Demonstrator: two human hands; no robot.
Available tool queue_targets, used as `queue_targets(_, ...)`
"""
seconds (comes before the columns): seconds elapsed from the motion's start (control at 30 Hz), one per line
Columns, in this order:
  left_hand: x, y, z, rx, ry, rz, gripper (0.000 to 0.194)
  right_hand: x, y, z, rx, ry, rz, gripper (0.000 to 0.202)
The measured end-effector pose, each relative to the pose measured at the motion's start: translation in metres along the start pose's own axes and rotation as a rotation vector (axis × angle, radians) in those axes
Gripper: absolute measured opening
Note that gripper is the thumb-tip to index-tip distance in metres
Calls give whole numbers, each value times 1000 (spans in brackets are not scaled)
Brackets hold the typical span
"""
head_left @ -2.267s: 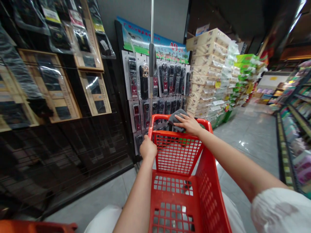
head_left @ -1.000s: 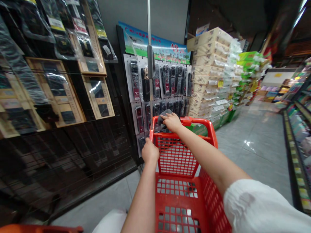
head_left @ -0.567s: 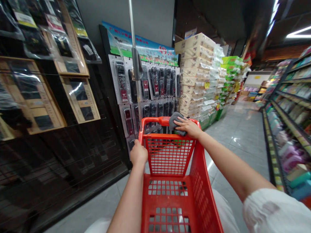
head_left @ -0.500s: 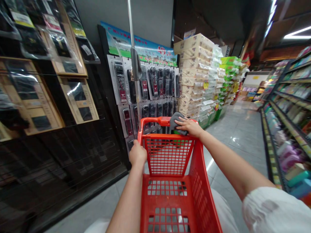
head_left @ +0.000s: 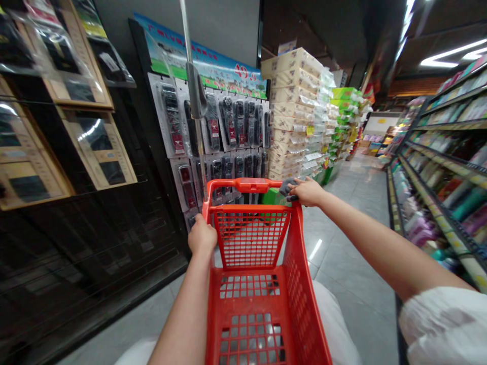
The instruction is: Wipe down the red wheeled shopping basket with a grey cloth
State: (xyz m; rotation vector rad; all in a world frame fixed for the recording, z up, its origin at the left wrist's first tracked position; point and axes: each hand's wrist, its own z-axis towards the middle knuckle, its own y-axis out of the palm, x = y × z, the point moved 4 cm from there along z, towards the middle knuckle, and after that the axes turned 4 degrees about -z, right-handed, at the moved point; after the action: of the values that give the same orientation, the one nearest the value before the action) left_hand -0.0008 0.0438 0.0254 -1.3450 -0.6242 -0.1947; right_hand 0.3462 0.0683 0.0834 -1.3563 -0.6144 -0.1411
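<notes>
A red shopping cart (head_left: 251,294) with a lattice basket stands right before me, nothing lying in it. My left hand (head_left: 202,235) is closed round the cart's left upper edge, just below the handle's corner. At the right end of the handle (head_left: 251,184), my right hand (head_left: 306,192) grips a grey cloth (head_left: 289,186) and presses it on the red bar. Part of the cloth is hidden under the fingers. A metal pole (head_left: 194,91) rises by the handle's left corner.
On the left is a dark display wall with boxed belts (head_left: 104,147). Packaged belts hang on a rack (head_left: 213,121) ahead, beside stacked cream boxes (head_left: 291,106). Shelves of goods (head_left: 449,167) line the right side of a grey tiled aisle (head_left: 353,218).
My right hand has slid the grey cloth rightward along the handle to its right corner, baring the middle of the bar. The view has shifted, and the cart appears slightly further left.
</notes>
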Motion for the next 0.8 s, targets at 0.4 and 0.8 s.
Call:
queue_targets(0.4,1,-2,-3,10,8,9,25,-54,-13,-13,176,180,278,41)
queue_targets(0.8,-4,6,0,48,0,-33,27,-173,-34,42,301,253,422,28)
